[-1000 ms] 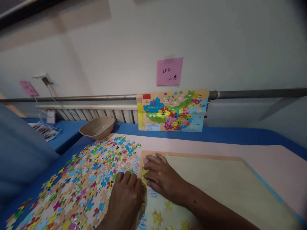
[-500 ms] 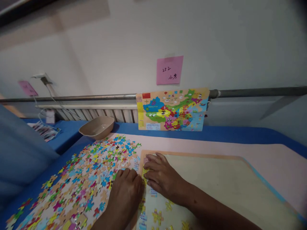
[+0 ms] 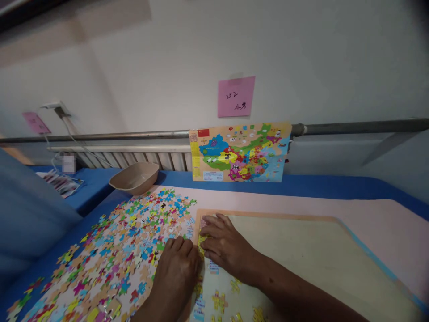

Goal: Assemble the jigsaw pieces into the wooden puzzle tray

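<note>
My left hand (image 3: 180, 272) is closed, its fingers curled down at the left rim of a puzzle board (image 3: 288, 250); whatever its fingertips hold is hidden. My right hand (image 3: 228, 248) lies with fingers apart on the board's upper left corner, touching yellow pieces (image 3: 201, 241) along the edge. Just below that hand is a white piece with blue print (image 3: 213, 267). Loose yellow pieces (image 3: 219, 302) lie lower on the pale board. Left of my left hand spreads a big pile of mixed jigsaw pieces (image 3: 117, 255).
A beige bowl (image 3: 136, 178) stands behind the pile. A colourful map sheet (image 3: 239, 154) hangs from the metal rail (image 3: 362, 129) at the wall, below a pink note (image 3: 236, 97). Blue cloth (image 3: 27, 223) hangs at left. A radiator (image 3: 172, 160) and cable are behind.
Both hands stay at almost the same spot by the board's left edge. The whole view has shifted very slightly; no piece has visibly moved.
</note>
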Action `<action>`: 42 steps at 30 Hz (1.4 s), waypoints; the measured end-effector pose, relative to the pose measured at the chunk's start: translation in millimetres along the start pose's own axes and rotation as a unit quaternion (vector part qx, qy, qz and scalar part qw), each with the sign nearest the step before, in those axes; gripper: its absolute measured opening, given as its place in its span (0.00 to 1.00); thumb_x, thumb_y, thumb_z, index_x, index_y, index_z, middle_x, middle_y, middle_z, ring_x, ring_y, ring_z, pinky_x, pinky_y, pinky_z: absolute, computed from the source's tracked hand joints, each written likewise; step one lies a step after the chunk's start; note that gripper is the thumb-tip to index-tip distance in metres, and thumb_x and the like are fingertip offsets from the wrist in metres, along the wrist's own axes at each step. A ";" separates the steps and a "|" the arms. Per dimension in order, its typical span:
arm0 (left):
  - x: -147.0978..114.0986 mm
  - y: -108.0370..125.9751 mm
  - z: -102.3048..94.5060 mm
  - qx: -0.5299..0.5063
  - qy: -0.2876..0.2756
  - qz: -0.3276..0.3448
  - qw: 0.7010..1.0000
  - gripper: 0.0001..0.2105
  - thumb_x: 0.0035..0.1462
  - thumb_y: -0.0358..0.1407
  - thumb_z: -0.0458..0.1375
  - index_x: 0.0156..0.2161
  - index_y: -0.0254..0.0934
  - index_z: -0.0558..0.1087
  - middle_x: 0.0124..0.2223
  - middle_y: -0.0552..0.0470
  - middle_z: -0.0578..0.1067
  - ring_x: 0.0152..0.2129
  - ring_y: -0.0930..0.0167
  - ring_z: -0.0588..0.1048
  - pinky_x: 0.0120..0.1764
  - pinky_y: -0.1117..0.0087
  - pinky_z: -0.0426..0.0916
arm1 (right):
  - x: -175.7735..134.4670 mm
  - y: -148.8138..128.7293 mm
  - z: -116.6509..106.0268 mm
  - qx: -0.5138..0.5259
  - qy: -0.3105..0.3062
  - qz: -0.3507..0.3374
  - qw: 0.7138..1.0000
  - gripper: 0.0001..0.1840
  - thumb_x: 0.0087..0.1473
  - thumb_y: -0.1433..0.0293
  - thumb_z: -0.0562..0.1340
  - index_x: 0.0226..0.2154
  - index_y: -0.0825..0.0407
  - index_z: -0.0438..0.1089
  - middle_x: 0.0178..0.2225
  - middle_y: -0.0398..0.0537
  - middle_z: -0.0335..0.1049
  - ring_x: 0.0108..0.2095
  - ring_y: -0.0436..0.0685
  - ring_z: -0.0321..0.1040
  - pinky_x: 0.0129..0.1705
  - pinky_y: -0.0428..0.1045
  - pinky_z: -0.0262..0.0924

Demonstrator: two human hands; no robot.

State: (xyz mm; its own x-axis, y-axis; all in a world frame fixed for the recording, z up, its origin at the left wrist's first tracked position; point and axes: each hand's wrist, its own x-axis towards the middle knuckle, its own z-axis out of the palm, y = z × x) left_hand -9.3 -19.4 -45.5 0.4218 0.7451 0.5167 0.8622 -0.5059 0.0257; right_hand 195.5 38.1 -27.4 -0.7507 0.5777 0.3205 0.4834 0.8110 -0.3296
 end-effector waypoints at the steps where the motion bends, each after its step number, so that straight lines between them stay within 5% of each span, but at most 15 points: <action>1: -0.5 0.2 0.4 -0.003 -0.003 -0.002 1.000 0.12 0.60 0.22 0.62 0.29 0.39 0.71 0.30 0.53 0.71 0.30 0.64 0.65 0.37 0.60 0.56 | -0.1 -0.5 -0.5 0.001 0.001 0.000 1.000 0.07 0.69 0.67 0.63 0.40 0.47 0.78 0.53 0.44 0.77 0.70 0.62 0.54 0.73 0.64 0.38; 17: -8.5 -2.2 12.2 0.022 -0.074 -0.005 0.997 0.13 0.58 0.18 0.59 0.30 0.39 0.71 0.32 0.53 0.72 0.32 0.64 0.67 0.39 0.60 0.60 | 1.6 -1.4 -0.1 0.009 -0.007 0.016 1.000 0.07 0.69 0.67 0.64 0.40 0.46 0.78 0.53 0.43 0.77 0.70 0.61 0.54 0.74 0.65 0.36; 27: -1.2 -4.8 -1.2 -0.100 -0.024 -0.089 0.991 0.11 0.61 0.23 0.59 0.29 0.40 0.73 0.32 0.53 0.74 0.31 0.67 0.70 0.36 0.62 0.59 | -1.0 -2.0 0.2 0.011 0.002 0.010 1.000 0.09 0.69 0.69 0.61 0.41 0.46 0.78 0.53 0.43 0.77 0.71 0.61 0.53 0.74 0.66 0.34; 36: 10.8 -2.2 -9.0 0.058 0.006 0.057 0.997 0.11 0.53 0.23 0.69 0.31 0.39 0.73 0.31 0.54 0.73 0.31 0.64 0.68 0.39 0.59 0.57 | -1.5 -5.3 -5.8 0.020 -0.011 0.010 1.000 0.06 0.66 0.69 0.64 0.43 0.47 0.77 0.54 0.46 0.77 0.71 0.63 0.52 0.75 0.66 0.30; 42: 8.2 -3.6 -12.3 0.063 0.005 0.087 0.994 0.11 0.55 0.25 0.70 0.31 0.38 0.72 0.31 0.54 0.72 0.31 0.64 0.66 0.39 0.59 0.57 | -2.1 -4.3 -4.7 0.022 -0.001 0.001 1.000 0.07 0.66 0.69 0.63 0.44 0.47 0.77 0.53 0.46 0.77 0.71 0.63 0.52 0.75 0.66 0.30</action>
State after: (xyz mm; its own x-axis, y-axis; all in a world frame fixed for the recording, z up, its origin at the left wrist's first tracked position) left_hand -12.4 -16.8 -30.8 0.5651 0.6465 0.5126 0.8051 -0.5678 -0.1715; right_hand 197.2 33.8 -22.4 -0.7504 0.5790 0.3189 0.4647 0.8052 -0.3684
